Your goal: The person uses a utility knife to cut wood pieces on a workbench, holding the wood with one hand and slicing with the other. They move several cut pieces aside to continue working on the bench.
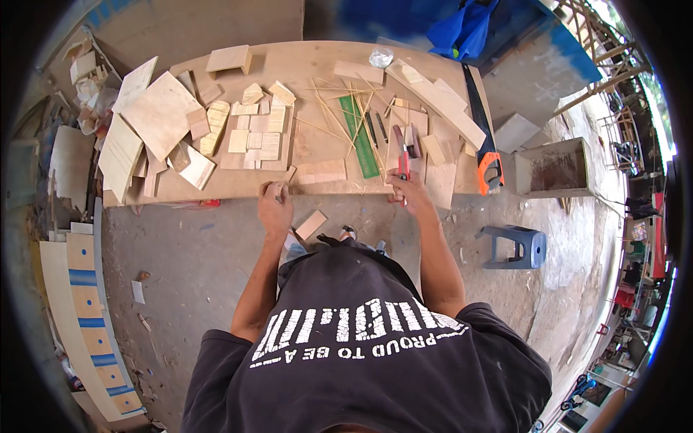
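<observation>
Red cutter point(404, 166) gripped between curled right fingers point(396, 180); left fingers point(269, 190) bent, contents unclear

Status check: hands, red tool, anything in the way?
Right hand grips red tool; left hand at table edge, grip unclear. Wood block and green strip lie ahead, between hands.

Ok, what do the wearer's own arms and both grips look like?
The left grip and right grip are bare human hands, with no gloves or watch visible; any rings are too small to tell. The forearms are uncovered too. Short, plain black sleeves belong to a black shirt with large, cracked white lettering.
</observation>
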Demonstrator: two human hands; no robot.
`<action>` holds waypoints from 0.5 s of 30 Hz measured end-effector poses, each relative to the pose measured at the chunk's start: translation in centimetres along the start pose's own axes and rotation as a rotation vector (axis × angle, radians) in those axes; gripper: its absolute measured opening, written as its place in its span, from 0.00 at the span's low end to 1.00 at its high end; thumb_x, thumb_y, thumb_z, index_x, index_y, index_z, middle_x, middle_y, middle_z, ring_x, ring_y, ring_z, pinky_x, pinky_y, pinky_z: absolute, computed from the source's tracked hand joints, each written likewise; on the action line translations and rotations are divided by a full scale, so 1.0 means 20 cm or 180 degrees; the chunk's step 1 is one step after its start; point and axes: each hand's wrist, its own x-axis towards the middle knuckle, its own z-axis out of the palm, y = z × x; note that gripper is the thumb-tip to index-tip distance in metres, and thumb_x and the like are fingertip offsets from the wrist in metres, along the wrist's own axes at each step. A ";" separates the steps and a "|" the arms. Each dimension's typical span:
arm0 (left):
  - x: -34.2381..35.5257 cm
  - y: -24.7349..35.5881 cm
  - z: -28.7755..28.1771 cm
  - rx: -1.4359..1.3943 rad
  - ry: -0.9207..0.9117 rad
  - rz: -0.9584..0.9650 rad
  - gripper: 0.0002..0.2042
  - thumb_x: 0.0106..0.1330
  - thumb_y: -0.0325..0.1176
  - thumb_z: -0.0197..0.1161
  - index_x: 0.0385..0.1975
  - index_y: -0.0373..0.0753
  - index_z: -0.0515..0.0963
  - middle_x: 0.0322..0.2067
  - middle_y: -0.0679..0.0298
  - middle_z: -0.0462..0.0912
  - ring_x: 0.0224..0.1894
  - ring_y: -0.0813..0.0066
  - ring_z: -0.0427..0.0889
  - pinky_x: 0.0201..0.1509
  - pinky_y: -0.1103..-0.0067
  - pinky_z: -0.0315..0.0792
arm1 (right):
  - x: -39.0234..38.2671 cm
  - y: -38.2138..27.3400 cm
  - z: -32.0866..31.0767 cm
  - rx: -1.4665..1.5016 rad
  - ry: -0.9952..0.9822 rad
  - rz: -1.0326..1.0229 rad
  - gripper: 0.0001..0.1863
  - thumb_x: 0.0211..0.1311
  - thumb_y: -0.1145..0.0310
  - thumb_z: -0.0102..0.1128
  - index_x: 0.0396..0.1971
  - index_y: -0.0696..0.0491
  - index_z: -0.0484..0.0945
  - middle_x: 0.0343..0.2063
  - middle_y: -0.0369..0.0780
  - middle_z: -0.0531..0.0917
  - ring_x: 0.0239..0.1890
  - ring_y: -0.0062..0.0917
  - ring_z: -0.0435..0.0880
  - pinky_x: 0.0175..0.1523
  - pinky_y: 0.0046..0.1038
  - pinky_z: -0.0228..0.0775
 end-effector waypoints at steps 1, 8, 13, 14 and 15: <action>-0.01 0.02 0.01 -0.0241 -0.0057 -0.0215 0.08 0.64 0.30 0.65 0.41 0.36 0.83 0.41 0.55 0.83 0.36 0.58 0.83 0.40 0.70 0.76 | -0.06 -0.02 -0.01 0.0007 0.0025 0.0011 0.12 0.58 0.72 0.66 0.40 0.59 0.78 0.21 0.32 0.77 0.18 0.15 0.69 0.24 0.21 0.62; -0.14 0.27 0.14 -0.1067 -0.1072 -0.0706 0.09 0.66 0.32 0.66 0.40 0.35 0.85 0.30 0.63 0.86 0.26 0.80 0.79 0.32 0.79 0.72 | -0.17 0.03 -0.11 0.1054 -0.0084 -0.0109 0.13 0.63 0.72 0.66 0.45 0.59 0.77 0.27 0.34 0.79 0.18 0.12 0.68 0.21 0.19 0.59; -0.28 0.52 0.28 -0.1710 -0.2378 -0.0480 0.10 0.65 0.33 0.67 0.40 0.34 0.85 0.26 0.63 0.85 0.26 0.81 0.79 0.31 0.79 0.73 | -0.23 -0.03 -0.08 0.0871 -0.0218 -0.0055 0.10 0.64 0.70 0.65 0.42 0.57 0.78 0.22 0.32 0.77 0.17 0.11 0.70 0.19 0.18 0.59; -0.29 0.60 0.28 -0.1791 -0.2676 -0.0337 0.10 0.66 0.33 0.66 0.40 0.33 0.85 0.28 0.67 0.85 0.28 0.83 0.79 0.35 0.82 0.74 | -0.23 -0.03 -0.08 0.0736 -0.0303 -0.0027 0.10 0.64 0.69 0.65 0.40 0.56 0.78 0.20 0.31 0.77 0.16 0.11 0.70 0.18 0.18 0.58; -0.29 0.67 0.26 -0.1787 -0.2676 -0.0333 0.10 0.66 0.33 0.66 0.40 0.33 0.85 0.28 0.67 0.85 0.28 0.83 0.79 0.35 0.82 0.74 | -0.25 -0.05 -0.08 0.0604 -0.0379 -0.0007 0.09 0.64 0.68 0.65 0.39 0.56 0.79 0.18 0.31 0.76 0.16 0.11 0.70 0.17 0.17 0.58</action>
